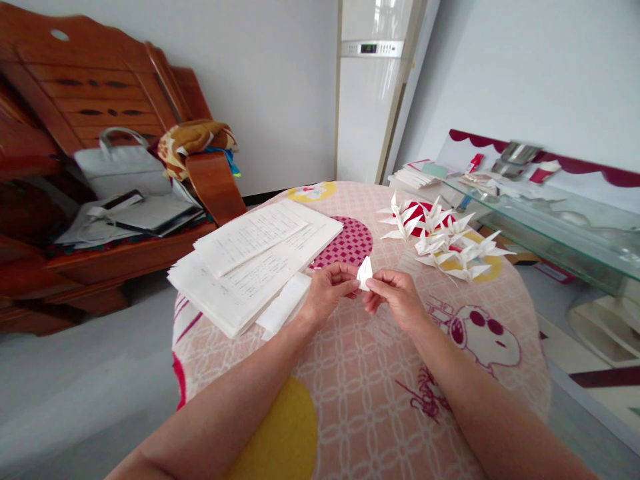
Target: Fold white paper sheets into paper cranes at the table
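Left hand (330,291) and right hand (399,297) pinch a folded paper (365,272) in fingertip grip, cranes (429,245) to its right; uneven pulling could tear it.

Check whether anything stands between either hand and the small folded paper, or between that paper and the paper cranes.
Nothing visible does: the left hand and right hand both pinch the folded paper, and no object shows between it and the paper cranes.

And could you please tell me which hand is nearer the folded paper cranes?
Right. The right hand is on the near side of the paper cranes, toward their left; the left hand is farther left, by the paper stack.
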Action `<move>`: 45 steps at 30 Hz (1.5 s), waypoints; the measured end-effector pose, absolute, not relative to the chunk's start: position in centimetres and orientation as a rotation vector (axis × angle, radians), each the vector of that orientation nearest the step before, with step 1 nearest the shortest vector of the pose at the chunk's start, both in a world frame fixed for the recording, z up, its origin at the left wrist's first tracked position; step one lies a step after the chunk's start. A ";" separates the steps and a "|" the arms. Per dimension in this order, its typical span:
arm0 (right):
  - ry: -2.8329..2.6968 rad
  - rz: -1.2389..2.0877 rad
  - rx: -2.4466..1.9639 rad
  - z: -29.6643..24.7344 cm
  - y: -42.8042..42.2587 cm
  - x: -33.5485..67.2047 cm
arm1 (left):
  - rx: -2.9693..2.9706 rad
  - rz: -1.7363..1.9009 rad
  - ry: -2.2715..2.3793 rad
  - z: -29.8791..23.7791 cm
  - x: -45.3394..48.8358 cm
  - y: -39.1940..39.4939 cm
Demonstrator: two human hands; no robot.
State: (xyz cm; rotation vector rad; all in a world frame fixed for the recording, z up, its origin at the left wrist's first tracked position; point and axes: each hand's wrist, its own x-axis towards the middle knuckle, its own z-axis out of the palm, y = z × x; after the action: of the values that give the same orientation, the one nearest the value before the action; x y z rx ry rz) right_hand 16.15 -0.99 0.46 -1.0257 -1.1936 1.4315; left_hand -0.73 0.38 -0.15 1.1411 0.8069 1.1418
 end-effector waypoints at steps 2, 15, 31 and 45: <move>-1.169 1.423 -1.025 0.3 -0.9 16.3 | 1.203 1.157 0.821 0.0 -0.8 0.3; -0.970 1.600 -0.930 0.1 -0.4 16.7 | 1.258 1.229 0.798 0.5 -0.9 -0.3; -1.278 1.266 -1.121 -0.2 -1.0 16.1 | 1.331 1.128 0.882 -0.3 -0.9 0.3; -1.354 1.249 -1.025 0.3 -1.5 16.0 | 1.097 1.094 0.775 0.1 -1.0 0.2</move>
State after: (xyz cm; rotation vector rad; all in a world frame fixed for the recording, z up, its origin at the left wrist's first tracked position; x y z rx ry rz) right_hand 16.00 -1.53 0.28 -1.0247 -1.3537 1.2491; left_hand -0.98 0.23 0.07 1.0974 0.7745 1.0940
